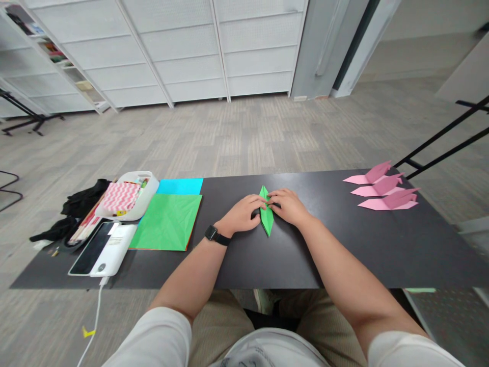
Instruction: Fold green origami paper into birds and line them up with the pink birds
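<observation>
A narrow diamond of folded green origami paper (268,225) lies on the dark table in front of me, its points facing away and toward me. My left hand (242,214) holds its left edge, fingertips resting on the middle and the thumb tucked close by. From the other side my right hand (288,206) grips the right edge near the upper half, with fingers and thumb curled at the paper. The fingertips of both hands nearly meet over the centre and cover part of the folds.
Three pink paper cranes (387,200) stand in a row at the right. Left of my hands lie creased green sheets (168,219) over a blue sheet (181,186). Farther left are a white basket (151,196), a phone (93,250), a white power bank (114,250) with a cable, and black cloth (84,199).
</observation>
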The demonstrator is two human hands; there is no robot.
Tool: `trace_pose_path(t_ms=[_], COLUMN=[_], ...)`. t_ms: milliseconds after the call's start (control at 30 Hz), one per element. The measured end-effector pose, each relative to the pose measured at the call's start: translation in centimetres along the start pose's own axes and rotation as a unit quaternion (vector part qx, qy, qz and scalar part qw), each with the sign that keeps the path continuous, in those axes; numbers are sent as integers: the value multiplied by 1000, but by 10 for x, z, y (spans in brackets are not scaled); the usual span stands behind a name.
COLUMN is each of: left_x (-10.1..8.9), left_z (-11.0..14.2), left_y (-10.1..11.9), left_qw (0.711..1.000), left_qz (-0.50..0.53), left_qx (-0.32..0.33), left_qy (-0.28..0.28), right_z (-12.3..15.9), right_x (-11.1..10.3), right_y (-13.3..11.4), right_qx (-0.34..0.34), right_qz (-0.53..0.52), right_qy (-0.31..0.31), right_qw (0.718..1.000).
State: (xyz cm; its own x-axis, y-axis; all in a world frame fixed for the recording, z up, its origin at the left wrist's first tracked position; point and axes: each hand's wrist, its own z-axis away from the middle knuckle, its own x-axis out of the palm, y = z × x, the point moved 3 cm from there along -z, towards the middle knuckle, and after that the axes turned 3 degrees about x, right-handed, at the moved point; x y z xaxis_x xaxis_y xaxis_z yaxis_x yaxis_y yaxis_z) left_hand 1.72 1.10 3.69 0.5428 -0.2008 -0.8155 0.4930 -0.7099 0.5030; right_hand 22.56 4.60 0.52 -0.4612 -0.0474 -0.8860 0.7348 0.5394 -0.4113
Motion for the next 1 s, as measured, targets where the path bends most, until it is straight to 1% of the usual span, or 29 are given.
trace_pose_path(t_ms=[100, 233, 433, 567, 700, 800, 900, 1000], left_x=[1, 1, 2, 6, 9, 10, 9, 8], left_z=[2, 3, 1, 0, 0, 0, 0, 1], left_y=[2, 2, 0, -5, -9, -9, -10, -11], left_qw=[1000, 999, 999, 999, 998, 996, 997, 998], left_qz=[5, -4, -5, 4, 30, 41, 33, -15], left_qx=[1, -20, -30, -37, -45, -39, -32, -36], left_qy=[-19, -26, -28, -10, 38, 66, 68, 53], right_z=[-1, -1, 0, 3, 7, 7, 5, 4], right_x=[2, 3, -1, -8, -14, -13, -10, -9], right_y=[3, 5, 5, 3, -3, -5, -4, -4], right_qx=[-4, -20, -18, -12, -12, -11, -15, -25], right_qz=[-5, -22, -28, -28, -22, -21, -25, -34], right_qy=[4, -1, -14, -30, -46, -46, -39, -36], right_qw=[1000, 1000, 999, 999, 999, 999, 999, 998])
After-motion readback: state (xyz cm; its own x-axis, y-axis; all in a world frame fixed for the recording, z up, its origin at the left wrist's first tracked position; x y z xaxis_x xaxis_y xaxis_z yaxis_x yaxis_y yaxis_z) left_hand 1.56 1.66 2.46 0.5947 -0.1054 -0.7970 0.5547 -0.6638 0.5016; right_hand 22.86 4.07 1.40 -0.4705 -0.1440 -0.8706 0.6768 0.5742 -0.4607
